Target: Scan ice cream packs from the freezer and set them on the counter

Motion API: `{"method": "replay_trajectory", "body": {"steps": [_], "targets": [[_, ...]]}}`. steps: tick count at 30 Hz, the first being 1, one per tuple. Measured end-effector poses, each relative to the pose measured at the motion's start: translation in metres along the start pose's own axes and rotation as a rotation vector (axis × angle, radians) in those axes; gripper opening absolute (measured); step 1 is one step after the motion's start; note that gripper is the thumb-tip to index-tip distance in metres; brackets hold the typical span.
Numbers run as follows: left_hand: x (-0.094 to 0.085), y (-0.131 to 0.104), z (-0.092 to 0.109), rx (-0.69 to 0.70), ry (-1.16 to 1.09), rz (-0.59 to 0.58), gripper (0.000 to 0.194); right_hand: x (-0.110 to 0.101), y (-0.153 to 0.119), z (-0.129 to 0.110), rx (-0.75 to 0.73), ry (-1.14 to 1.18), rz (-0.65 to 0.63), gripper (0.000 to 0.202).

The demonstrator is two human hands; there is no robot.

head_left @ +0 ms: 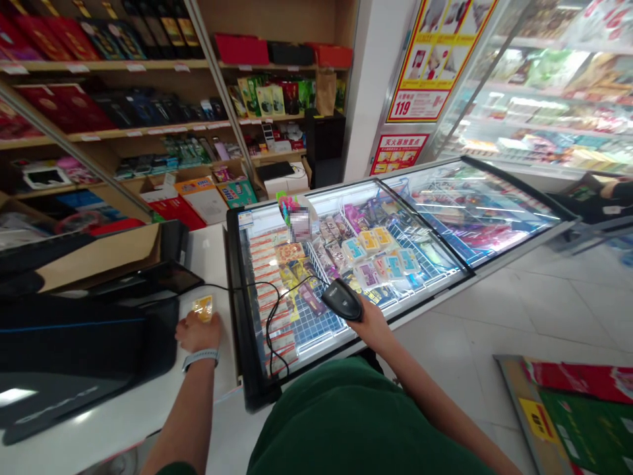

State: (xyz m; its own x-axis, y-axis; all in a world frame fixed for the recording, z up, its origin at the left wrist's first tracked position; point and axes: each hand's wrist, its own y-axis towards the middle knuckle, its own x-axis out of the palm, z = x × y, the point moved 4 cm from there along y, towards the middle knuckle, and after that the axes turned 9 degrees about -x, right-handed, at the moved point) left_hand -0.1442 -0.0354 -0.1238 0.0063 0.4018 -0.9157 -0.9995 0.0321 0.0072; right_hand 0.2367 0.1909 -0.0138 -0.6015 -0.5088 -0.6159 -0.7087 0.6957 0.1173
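My left hand (198, 333), with a watch on its wrist, is closed around the near end of a small yellow packet (203, 307) on the white counter (225, 349). In my right hand (372, 324) is a black barcode scanner (341, 299), held above the glass top of a chest freezer (277, 284). The scanner's black cable (271, 316) loops over the freezer's left end towards the counter. Several small packs with blue, orange and purple labels (380, 247) lie beyond the scanner; whether on or under the glass I cannot tell.
A black monitor or register (84, 356) and an open cardboard box (101, 254) crowd the counter's left. Shelves of bottles and boxes (277, 49) line the back. At right stand a lit display fridge (558, 99) and, on the floor, red and green boxes (588, 409).
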Motion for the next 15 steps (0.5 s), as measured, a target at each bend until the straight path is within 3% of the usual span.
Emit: {"method": "replay_trajectory", "body": {"steps": [3,8,15], "targets": [[0.000,-0.006,0.004,-0.016,0.017,0.056,0.067,0.000,0.000,0.002,-0.002,0.001,0.002,0.042],[0.000,-0.014,0.019,0.072,-0.007,0.090,0.066,0.001,-0.001,0.002,-0.017,0.014,0.010,0.043],[-0.002,-0.029,0.055,0.227,-0.054,0.117,0.060,-0.001,-0.002,0.002,-0.005,0.017,0.018,0.045]]}}
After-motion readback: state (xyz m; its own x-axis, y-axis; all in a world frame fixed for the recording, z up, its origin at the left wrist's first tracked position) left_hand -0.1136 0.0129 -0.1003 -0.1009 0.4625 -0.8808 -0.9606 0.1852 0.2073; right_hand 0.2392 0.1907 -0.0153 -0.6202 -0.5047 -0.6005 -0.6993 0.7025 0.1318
